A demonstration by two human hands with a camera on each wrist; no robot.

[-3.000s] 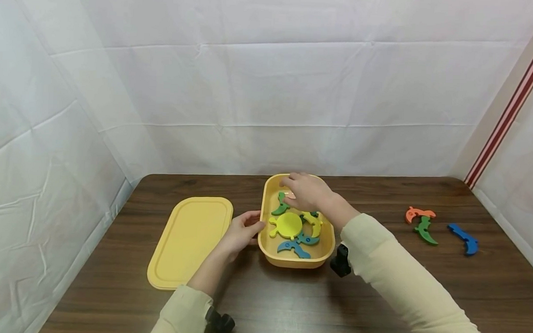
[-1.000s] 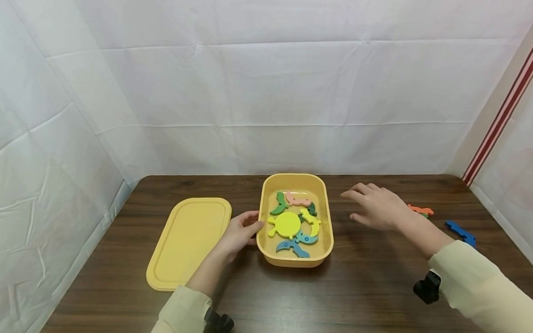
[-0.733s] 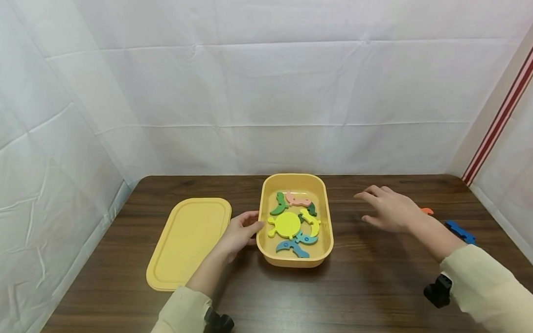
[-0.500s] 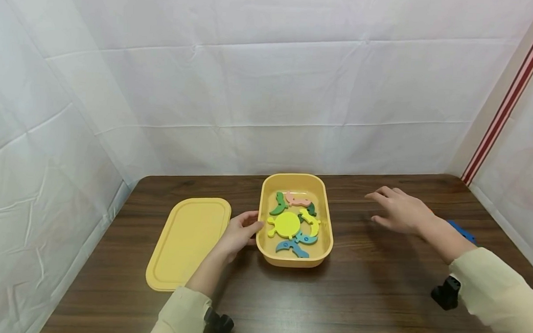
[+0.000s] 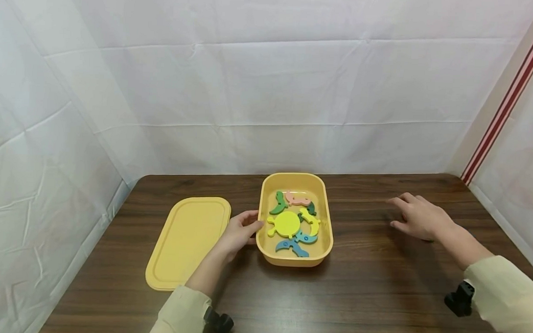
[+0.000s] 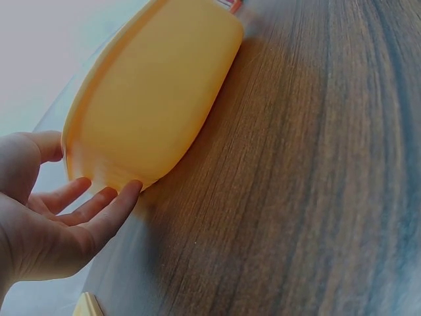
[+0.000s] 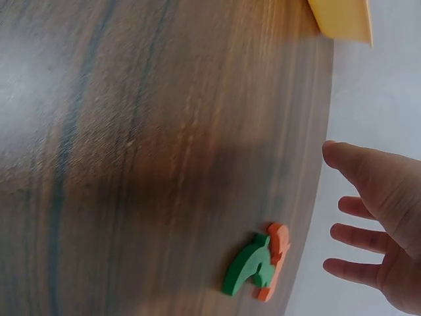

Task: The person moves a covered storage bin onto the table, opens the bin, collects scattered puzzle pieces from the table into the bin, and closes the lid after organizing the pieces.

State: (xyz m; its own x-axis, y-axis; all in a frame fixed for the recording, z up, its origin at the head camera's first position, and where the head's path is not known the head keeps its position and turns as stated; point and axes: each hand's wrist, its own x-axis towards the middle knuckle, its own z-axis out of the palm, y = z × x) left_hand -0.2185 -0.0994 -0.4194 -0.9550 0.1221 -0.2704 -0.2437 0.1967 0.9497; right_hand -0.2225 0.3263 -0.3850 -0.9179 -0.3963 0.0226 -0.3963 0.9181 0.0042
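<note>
At the left side of a yellow plastic box (image 5: 294, 260), my left hand (image 5: 239, 231) holds on, with its thumb at the rim and fingertips against the outer wall (image 6: 151, 92). Inside lie several flat animal-shaped toy pieces: a round yellow turtle-like one (image 5: 286, 224), a curved yellow one (image 5: 310, 222), a pink one (image 5: 298, 200), green ones (image 5: 279, 203) and blue ones (image 5: 292, 247). My right hand (image 5: 423, 218) hovers over the right of the table with fingers spread, holding nothing. Near it in the right wrist view are a green piece (image 7: 248, 264) and an orange piece (image 7: 279, 253); the head view hides both behind the hand.
A flat yellow lid (image 5: 189, 242) lies on the dark wooden table (image 5: 354, 297), left of the box. White sheeting (image 5: 269, 88) rises behind the table and along both sides. Black cameras (image 5: 460, 298) are strapped at both wrists.
My right hand has left the box and moved right, over the loose pieces, which it now covers in the head view. The pink piece shows in the box. My left hand stays put.
</note>
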